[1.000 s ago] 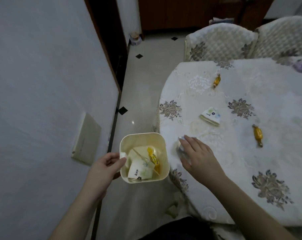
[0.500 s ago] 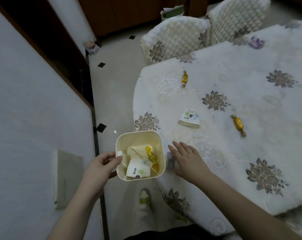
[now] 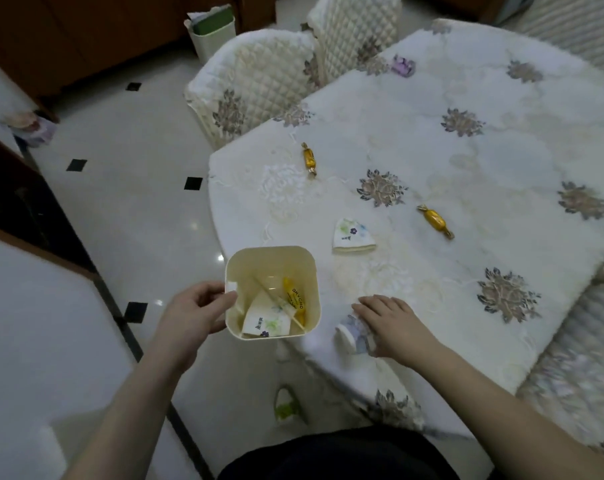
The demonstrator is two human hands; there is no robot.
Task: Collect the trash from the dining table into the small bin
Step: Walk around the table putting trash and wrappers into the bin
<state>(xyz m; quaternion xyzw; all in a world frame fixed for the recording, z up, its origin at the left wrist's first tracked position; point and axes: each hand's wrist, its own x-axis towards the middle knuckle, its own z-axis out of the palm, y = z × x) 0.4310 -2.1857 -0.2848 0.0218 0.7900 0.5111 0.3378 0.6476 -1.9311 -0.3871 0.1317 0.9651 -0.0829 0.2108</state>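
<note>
Sweeping the crumpled paper piece (image 3: 351,336) off the table edge is judged to be the step in hand: the right hand (image 3: 394,325) lies flat, fingers extended and unclenched, pressing on the piece rather than gripping it, just beside the near rim of the dining table (image 3: 501,161). The left hand (image 3: 193,315) grips the small bin (image 3: 273,261) by its left wall, thumb over the rim, holding it level with and touching or nearly touching the table edge, slightly left of the piece. For a clean transfer, bring the bin rim directly below the piece before pushing, keep the opening level, and slide with light pressure so the cloth does not bunch. The bin already holds a printed paper cup, a yellow wrapper and a thin stick. Remaining on the table: a flattened paper cup (image 3: 353,235) near the bin, two gold-wrapped candies (image 3: 309,159) (image 3: 435,220) further in, and a purple item (image 3: 402,65) at the far side. Most of the piece sits under the palm, so its type cannot be confirmed. The purple item is too small to identify. The table's right side is cut off.
</note>
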